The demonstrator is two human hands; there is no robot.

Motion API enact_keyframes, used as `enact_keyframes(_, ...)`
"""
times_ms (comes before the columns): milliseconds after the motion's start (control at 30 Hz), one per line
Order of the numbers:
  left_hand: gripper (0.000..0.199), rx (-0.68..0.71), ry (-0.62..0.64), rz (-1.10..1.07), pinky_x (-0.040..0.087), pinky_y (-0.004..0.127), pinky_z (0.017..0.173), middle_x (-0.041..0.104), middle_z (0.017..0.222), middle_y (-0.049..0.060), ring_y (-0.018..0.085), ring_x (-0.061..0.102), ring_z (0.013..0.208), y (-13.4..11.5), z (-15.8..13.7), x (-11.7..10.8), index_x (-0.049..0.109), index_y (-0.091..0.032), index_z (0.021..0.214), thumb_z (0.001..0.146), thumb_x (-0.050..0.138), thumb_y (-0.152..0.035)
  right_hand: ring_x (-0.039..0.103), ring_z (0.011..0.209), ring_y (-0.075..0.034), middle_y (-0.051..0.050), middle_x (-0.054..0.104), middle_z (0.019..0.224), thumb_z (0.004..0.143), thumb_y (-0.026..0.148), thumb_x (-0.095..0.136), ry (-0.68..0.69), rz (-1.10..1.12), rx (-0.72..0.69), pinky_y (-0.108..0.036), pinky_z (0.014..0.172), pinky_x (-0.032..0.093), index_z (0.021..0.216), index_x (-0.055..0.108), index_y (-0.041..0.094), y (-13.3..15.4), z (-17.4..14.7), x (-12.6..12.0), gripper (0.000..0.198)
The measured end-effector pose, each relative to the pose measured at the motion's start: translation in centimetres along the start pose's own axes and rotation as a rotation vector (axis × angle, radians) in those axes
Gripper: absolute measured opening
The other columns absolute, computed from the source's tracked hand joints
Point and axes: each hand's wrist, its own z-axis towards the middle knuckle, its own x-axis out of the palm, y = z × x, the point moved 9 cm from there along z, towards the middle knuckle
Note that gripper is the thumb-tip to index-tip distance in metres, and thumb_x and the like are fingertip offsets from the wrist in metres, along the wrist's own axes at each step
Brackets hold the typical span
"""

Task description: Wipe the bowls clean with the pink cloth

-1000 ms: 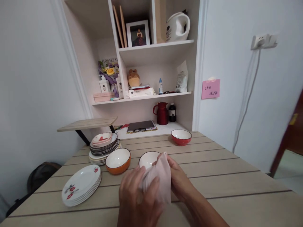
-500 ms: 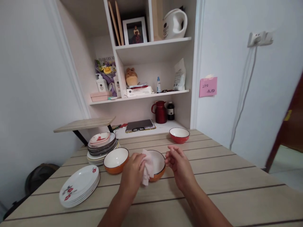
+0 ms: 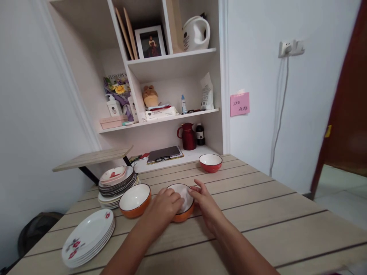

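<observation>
the bowl (image 3: 180,218) stands on the worktop (image 3: 258,214) between both hands; being round, it offers no long axis. left hand (image 3: 166,206): fingers bent over the bowl's left side into its mouth, atop what appears to be a cloth (image 3: 187,198); grip on it cannot be told. right hand (image 3: 208,206): fingers part spread at the right rim; hold not confirmed. neither hand is clearly nearer. second orange bowl (image 3: 134,206): just left.

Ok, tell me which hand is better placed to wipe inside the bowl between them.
Probably the left hand: it reaches into the orange bowl, while the right hand is at its right rim.
</observation>
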Motion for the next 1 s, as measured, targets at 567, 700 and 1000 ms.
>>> enact_keyframes(567, 0.038, -0.175, 0.345, -0.215, 0.053, 0.043, 0.092, 0.074, 0.12, 0.007, 0.031, 0.071, 0.108, 0.6, -1.4, 3.2, 0.071, -0.025, 0.112, 0.077, 0.085, -0.021, 0.066, 0.094, -0.024, -0.006, 0.075, 0.107, 0.075, 0.041, 0.081, 0.012, -0.054, 0.154, -0.033, 0.076, 0.05, 0.113, 0.068, 0.023, 0.1, -1.6, 0.5, 0.044)
enact_keyframes(700, 0.031, -0.273, 0.263, -0.315, 0.053, 0.039, 0.094, 0.075, 0.12, 0.008, 0.029, 0.071, 0.11, 1.0, -2.3, 4.1, 0.069, -0.023, 0.116, 0.086, 0.076, -0.023, 0.066, 0.081, -0.022, -0.003, 0.074, 0.088, 0.07, 0.042, 0.086, 0.096, -0.016, 0.257, -0.032, 0.071, 0.049, 0.108, 0.068, 0.022, -1.0, -2.3, 1.8, 0.047)
enact_keyframes(1000, 0.036, -0.391, -0.163, -0.187, 0.06, 0.04, 0.085, 0.076, 0.115, 0.006, 0.026, 0.073, 0.098, 0.4, -4.0, 5.7, 0.065, -0.022, 0.124, 0.089, 0.068, -0.015, 0.068, 0.108, -0.027, -0.004, 0.073, 0.11, 0.07, 0.031, 0.09, 0.425, 0.104, 0.263, -0.039, 0.096, 0.048, 0.155, 0.029, 0.035, -1.3, -5.0, 5.5, 0.105)
